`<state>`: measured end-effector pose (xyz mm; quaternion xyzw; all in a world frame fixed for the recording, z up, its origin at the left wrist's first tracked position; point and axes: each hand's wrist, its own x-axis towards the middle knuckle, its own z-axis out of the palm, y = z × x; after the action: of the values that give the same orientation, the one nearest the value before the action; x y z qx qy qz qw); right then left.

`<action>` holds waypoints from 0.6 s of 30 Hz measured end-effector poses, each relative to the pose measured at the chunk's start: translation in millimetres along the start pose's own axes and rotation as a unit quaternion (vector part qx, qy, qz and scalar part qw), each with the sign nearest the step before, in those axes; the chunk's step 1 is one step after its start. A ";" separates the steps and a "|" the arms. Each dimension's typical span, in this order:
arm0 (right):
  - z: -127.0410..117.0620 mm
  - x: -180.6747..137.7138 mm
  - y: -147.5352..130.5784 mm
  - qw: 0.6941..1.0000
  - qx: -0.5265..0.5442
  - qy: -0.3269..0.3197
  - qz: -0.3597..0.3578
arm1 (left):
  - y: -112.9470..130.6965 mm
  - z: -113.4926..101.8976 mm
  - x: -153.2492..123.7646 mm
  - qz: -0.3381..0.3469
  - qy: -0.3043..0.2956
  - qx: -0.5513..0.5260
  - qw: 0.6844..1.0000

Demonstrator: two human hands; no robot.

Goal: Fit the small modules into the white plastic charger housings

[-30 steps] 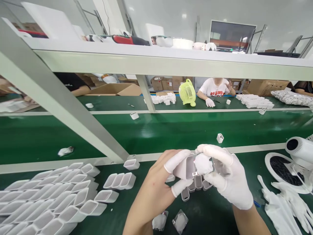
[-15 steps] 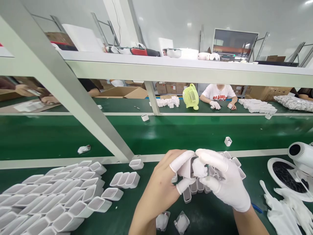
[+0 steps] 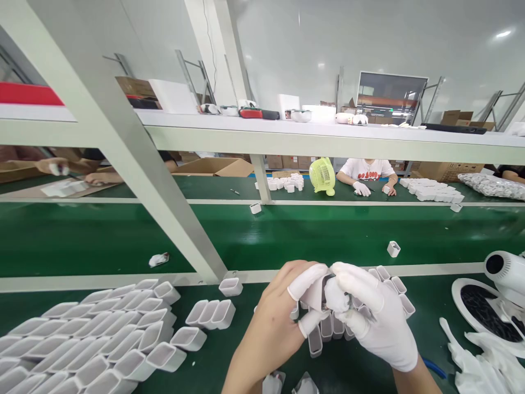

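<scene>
Just above the bench, my left hand (image 3: 283, 309), with white covers on thumb and finger, pinches a small white plastic housing (image 3: 315, 295). My right hand (image 3: 379, 317) wears a white glove and holds a rounded white piece (image 3: 336, 295) against the housing's opening. Fingers partly cover both parts, so how far the piece sits inside cannot be told. Behind and below my hands stand several open white housings (image 3: 315, 342). Two small items in clear wrapping, one of them a wrapped white piece (image 3: 305, 384), lie at the lower edge.
Many open white housings (image 3: 86, 347) stand in rows at left. A green conveyor belt (image 3: 287, 235) runs across, carrying a few parts. A slanted post (image 3: 164, 202) rises at left. At right are a white fan (image 3: 506, 273) and white gloves (image 3: 471, 355). Opposite sits a person (image 3: 367, 172).
The view has tilted up slightly. Loose parts on the conveyor belt have shifted to the right. Both hands keep nearly the same hold on the housing and the rounded piece.
</scene>
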<state>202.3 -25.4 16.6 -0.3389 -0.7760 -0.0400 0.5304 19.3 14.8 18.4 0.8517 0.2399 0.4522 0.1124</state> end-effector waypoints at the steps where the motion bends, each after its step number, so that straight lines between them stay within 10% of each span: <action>1: -0.2 0.9 -1.5 1.000 -0.003 -0.005 0.004 | 0.1 -0.4 0.4 0.003 0.001 0.003 1.000; 18: -5.0 2.8 -7.0 1.000 0.007 -0.017 0.005 | 2.1 0.7 -1.6 0.008 -0.004 -0.008 1.000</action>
<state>201.8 -31.5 23.3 -0.3394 -0.7833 -0.0261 0.5202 19.8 12.3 17.7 0.8547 0.2288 0.4512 0.1161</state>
